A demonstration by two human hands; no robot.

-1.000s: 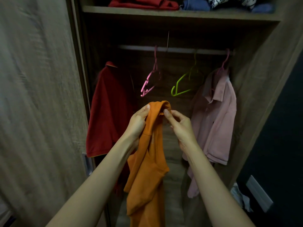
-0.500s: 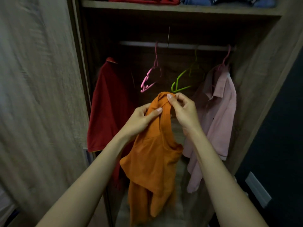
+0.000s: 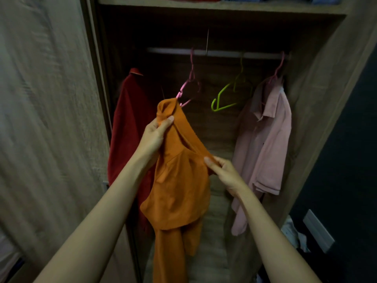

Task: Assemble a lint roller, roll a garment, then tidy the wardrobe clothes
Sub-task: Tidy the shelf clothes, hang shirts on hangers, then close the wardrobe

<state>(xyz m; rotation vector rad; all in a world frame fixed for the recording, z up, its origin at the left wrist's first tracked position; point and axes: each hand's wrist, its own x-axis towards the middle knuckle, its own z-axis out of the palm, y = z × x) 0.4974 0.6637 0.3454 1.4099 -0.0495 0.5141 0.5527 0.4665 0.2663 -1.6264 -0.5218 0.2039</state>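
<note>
Orange shirt (image 3: 179, 180): being held up before the wardrobe rail (image 3: 220, 55), unhung, its top edge just beside the empty pink hanger (image 3: 187, 86). The left hand (image 3: 155, 133) is pinching the upper fold and the right hand (image 3: 224, 172) is pinching a lower fold. Tidying is seemingly proceeding: red shirt (image 3: 130, 129) and pink shirt (image 3: 267, 139) are hanging already, while the orange one is awaiting a hanger.

The orange shirt (image 3: 179, 180) is soft, matt cloth with a fine knit look, creased where it bunches. At its nine o'clock the red shirt (image 3: 130, 119) is duller, heavier-looking cloth, and at three o'clock the pink shirt (image 3: 265, 139) is thin, smooth cloth. The pink hanger (image 3: 192, 70) and green hanger (image 3: 224, 107) are smooth plastic with a slight sheen. The rail (image 3: 220, 54) looks like pale metal. The wardrobe door (image 3: 51, 119) shows matt wood grain.
</note>
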